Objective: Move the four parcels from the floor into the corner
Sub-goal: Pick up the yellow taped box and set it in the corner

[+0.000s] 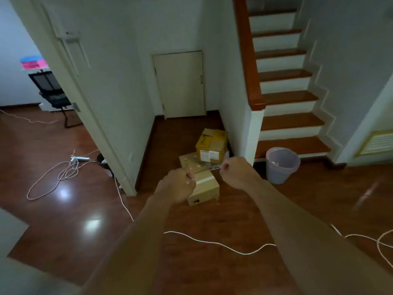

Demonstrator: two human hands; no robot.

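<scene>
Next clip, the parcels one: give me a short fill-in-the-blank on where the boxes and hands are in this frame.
1. The yellow parcel sits on the wooden floor against the white wall below the ____.
2. The waste bin stands to the ____ of the parcels in the picture.
3. The left hand and the right hand are loosely curled and hold ____.
4. A white ____ trails across the floor under both forearms.

Missing words: staircase; right; nothing; cable

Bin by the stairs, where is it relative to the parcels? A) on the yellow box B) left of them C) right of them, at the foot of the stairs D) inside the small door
C: the waste bin stands right of the yellow box, below the bottom stair.
</scene>
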